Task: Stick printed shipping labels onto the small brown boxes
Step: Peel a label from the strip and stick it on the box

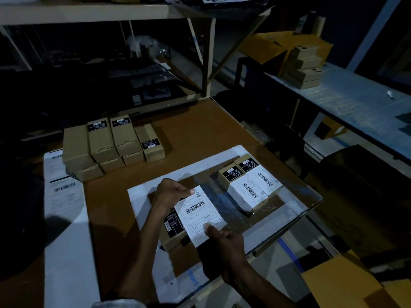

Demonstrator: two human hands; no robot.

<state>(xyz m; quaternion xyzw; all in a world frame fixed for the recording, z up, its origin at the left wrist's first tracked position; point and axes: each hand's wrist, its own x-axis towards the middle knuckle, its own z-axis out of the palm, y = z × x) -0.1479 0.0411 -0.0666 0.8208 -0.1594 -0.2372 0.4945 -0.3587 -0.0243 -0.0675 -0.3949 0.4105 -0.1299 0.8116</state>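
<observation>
Shipping label (pixel 199 215) is held over a small brown box (pixel 172 235) on the worktable (pixel 189 134). Left hand (pixel 170 194) pinches its far corner; right hand (pixel 224 237) pinches its near edge under the thumb. Step in hand: alignment. Next, lower it square and press it flat.

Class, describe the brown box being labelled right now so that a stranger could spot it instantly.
Start at the brown table, then find the clear sheet lying near its front edge. The box sits at that sheet's left end, under a white label that both hands hold. Unlike the two labelled boxes to its right, its label is not yet stuck flat.
</observation>
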